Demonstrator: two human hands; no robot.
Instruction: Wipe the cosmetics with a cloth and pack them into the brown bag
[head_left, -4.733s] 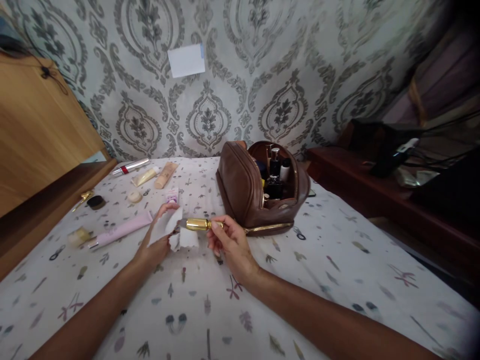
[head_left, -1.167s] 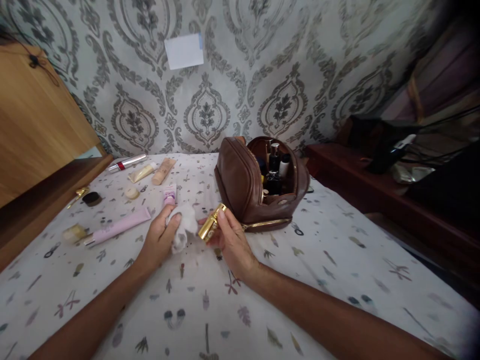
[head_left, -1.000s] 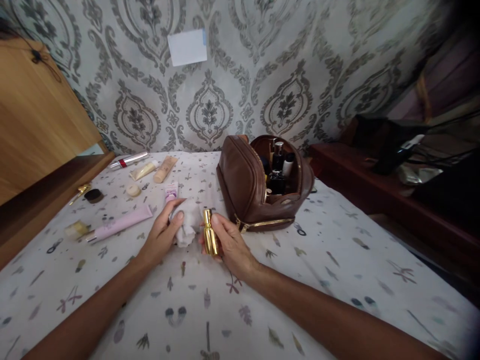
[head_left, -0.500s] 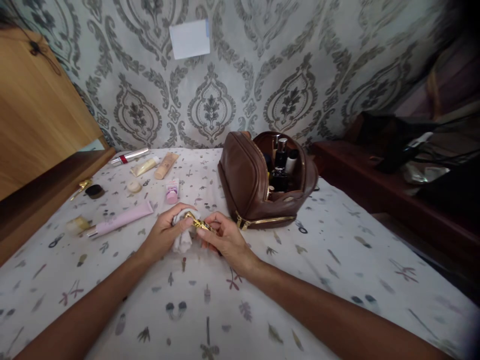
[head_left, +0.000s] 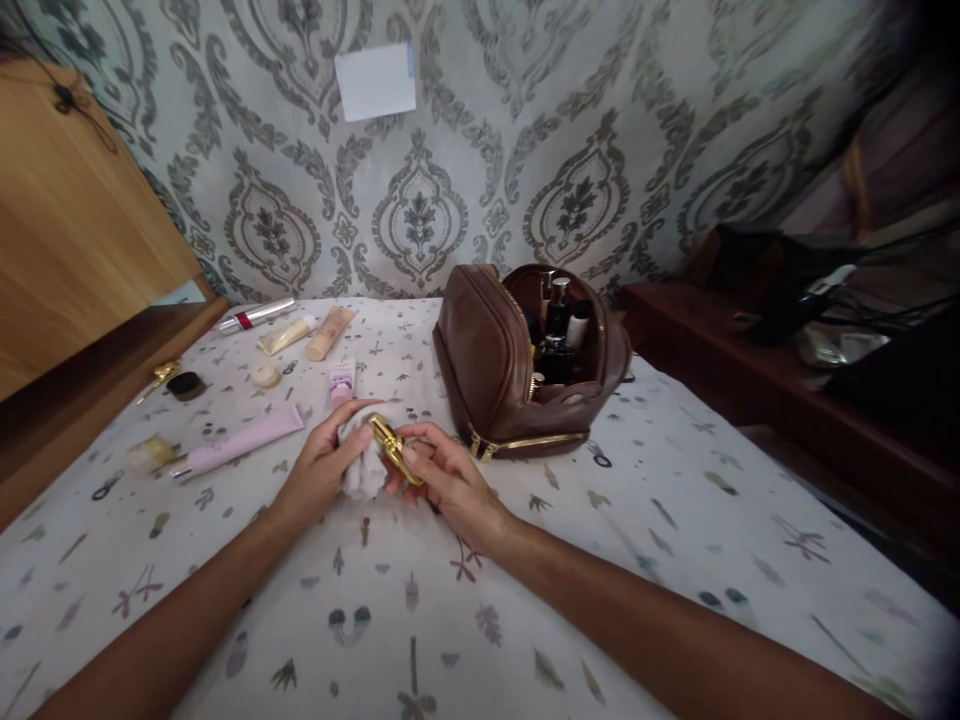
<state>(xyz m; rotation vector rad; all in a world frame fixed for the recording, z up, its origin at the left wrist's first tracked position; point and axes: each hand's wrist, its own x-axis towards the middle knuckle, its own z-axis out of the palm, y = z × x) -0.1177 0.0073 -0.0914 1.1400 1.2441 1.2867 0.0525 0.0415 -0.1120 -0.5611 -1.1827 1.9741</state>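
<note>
My left hand [head_left: 321,465] is closed round a bunched white cloth [head_left: 363,474], its thumb pressed by the upper end of a small shiny gold cosmetic tube [head_left: 391,443]. The tube's lower end is pinched by my right hand [head_left: 456,487], and the cloth lies behind and beside the tube. Part of the gold surface is covered by fingers. Just beyond my left hand lies a small pink-and-white squeeze tube [head_left: 342,380]. To the right of my hands stands a brown cosmetic bag [head_left: 480,350], unzipped, with several bottles [head_left: 557,322] inside.
On the patterned sheet [head_left: 420,630] at left lie a long lilac tube [head_left: 244,440], a beige tube [head_left: 330,333], a cream tube [head_left: 287,336], a silver tube [head_left: 259,314], a round black container [head_left: 184,385] and a gold piece [head_left: 163,375]. Wallpaper rises behind.
The gold tube has turned in my fingers, showing more of its length and pointing more steeply down to the right. Both hands stay close together; the view has shifted slightly.
</note>
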